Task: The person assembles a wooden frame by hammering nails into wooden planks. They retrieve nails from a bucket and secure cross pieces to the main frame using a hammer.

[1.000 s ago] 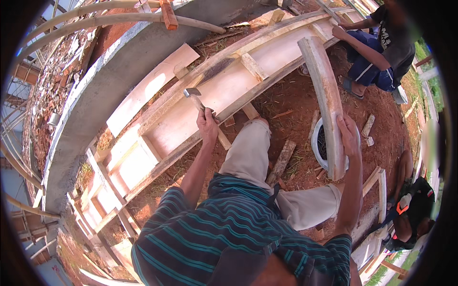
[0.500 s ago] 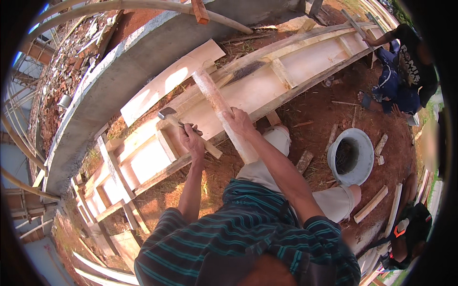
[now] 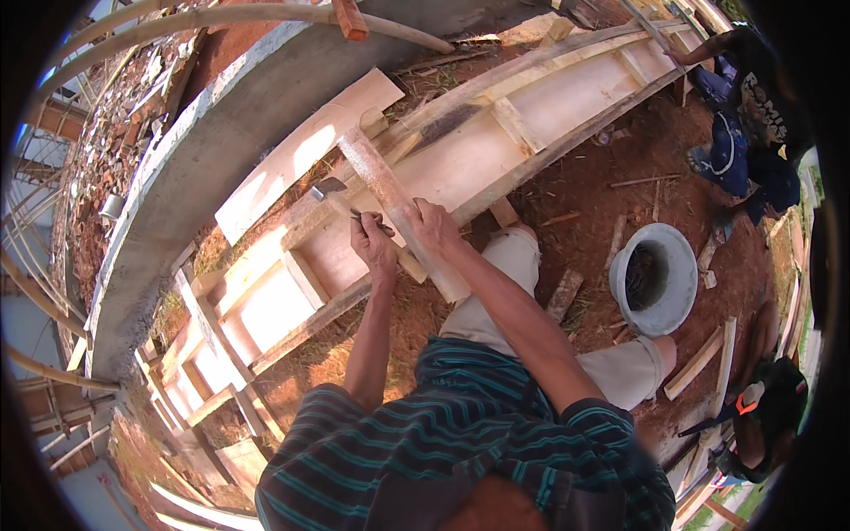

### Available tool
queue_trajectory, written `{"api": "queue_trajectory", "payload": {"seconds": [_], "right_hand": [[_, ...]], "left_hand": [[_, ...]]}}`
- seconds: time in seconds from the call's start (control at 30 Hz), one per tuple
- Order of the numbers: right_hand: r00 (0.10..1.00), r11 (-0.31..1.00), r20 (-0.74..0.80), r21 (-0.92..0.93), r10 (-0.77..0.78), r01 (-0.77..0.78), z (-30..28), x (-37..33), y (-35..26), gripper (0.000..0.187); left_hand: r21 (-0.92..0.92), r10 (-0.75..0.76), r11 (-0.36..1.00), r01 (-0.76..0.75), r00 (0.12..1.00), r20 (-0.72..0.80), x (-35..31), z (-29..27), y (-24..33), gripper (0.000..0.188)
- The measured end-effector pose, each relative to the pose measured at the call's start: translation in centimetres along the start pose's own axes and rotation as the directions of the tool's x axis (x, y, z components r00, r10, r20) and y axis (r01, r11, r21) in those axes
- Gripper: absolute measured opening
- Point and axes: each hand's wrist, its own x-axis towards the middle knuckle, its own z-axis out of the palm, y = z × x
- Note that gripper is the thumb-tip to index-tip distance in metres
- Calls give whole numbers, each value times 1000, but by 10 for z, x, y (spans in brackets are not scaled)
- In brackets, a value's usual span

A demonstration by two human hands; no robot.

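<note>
While the left hand (image 3: 374,246) grips a hammer (image 3: 328,188) by its wooden handle, fingers closed round it and something dark, too small to make out, poking from them, the right hand (image 3: 432,232) is clamped on a short plank (image 3: 376,173)! And that plank slants right over the long, curved wooden frame (image 3: 305,279), near end by the person's pale trousers (image 3: 489,281); whether it touches the frame, I can't tell from here. Hammer head just left of the plank, folks! Over on the red soil (image 3: 575,190), a pale bucket (image 3: 677,305) with dark contents, and at the frame's far end, a co-worker's hand (image 3: 682,58)!
</note>
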Motion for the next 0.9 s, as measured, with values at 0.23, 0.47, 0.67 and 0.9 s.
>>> {"api": "queue_trajectory", "payload": {"seconds": [0.23, 0.47, 0.67, 0.9], "right_hand": [[994, 990, -90, -126, 56, -67, 9, 12, 1, 47], [987, 995, -160, -94, 16, -32, 21, 14, 11, 47], [984, 997, -160, -16, -82, 80, 15, 20, 24, 43], [975, 977, -190, 201, 118, -79, -52, -97, 78, 47]], "left_hand": [[5, -36, 999, 35, 993, 111, 19, 8, -13, 26], [-1, -8, 1000, 8, 992, 125, 21, 14, -18, 27], [43, -10, 999, 2, 983, 181, 35, 18, -11, 28], [101, -22, 995, 9, 991, 132, 29, 16, -17, 27]]}}
